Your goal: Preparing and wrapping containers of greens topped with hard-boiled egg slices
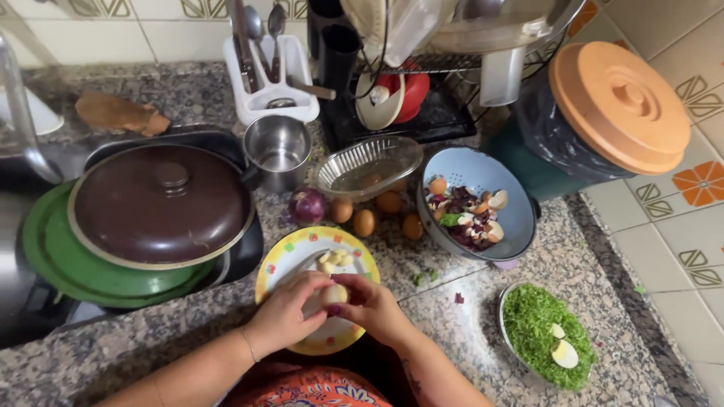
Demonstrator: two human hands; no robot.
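While both hands meet over the plate, the scene reads like this:

Left hand: the left hand [285, 315] is curled around one side of a pale boiled egg [335, 293], fingers closed on it.
Right hand: the right hand [368, 305] grips the egg from the other side, so the two hands are pressed together on it, just above the near part of the plate.
Egg: it looks smooth and pale, with little or no brown shell showing; whether any shell clings underneath cannot be told.
Plate: a yellow-rimmed plate [279, 260] lies on the granite counter [445, 301], right under the hands, with a few small pale pieces [334, 260] on its far part and a knife [302, 265] lying across it.
Done so far, as I judge: the blue colander [520, 218] holds shell bits and purple onion skins, and a bowl of chopped greens [532, 324] already carries cut egg pieces [564, 353].
Left to do, as I judge: four brown eggs [364, 222] in their shells lie by the red onion [308, 205], beside the clear bowl [368, 164], untouched.
Nearby: a brown-lidded pan [160, 203] sits at the sink side, a steel cup [277, 151] behind the plate.
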